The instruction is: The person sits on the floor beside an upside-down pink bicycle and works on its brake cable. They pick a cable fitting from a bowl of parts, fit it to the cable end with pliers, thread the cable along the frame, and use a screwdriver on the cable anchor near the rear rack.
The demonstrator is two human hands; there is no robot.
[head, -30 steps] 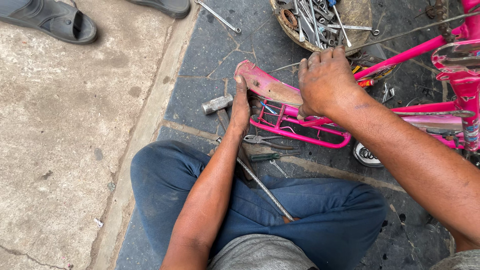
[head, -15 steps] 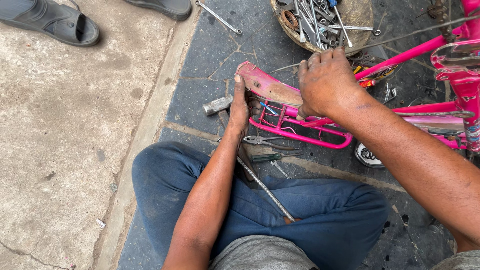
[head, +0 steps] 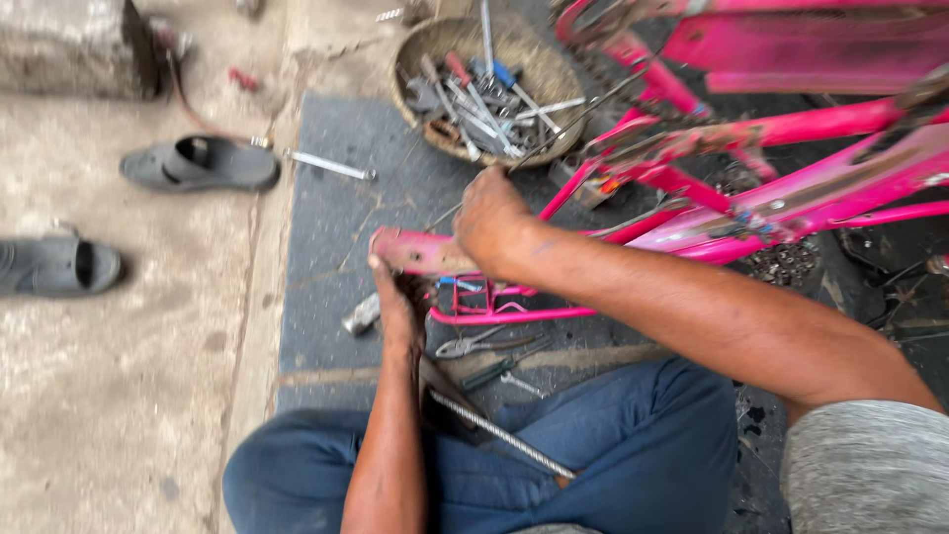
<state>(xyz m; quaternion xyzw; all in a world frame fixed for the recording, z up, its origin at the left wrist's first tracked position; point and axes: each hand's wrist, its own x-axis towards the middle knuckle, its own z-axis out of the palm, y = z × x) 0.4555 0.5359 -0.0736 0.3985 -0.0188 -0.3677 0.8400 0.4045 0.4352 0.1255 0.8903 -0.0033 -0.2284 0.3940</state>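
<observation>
A pink bicycle frame [head: 791,198] lies on its side on a dark mat [head: 336,188]. Its pink rear mudguard [head: 420,252] and pink carrier rack [head: 494,307] point toward me. My right hand [head: 489,222] grips the mudguard from above. My left hand [head: 395,307] presses against the near end of the mudguard from below, fingers closed on its edge. A grey metal rod [head: 499,435] rests across my blue trouser leg [head: 613,445]. Pliers [head: 470,346] lie on the mat just under the rack.
A round basket [head: 484,89] holds several spanners and tools at the back. A loose spanner [head: 331,165] lies by the mat's edge. Two dark sandals [head: 203,163] [head: 59,267] sit on the concrete at left. A small metal piece [head: 362,314] lies near my left hand.
The view has tilted up and back, showing more of the bicycle frame, basket and sandals. Both hands stay on the mudguard; the right hand sits slightly lower on it.
</observation>
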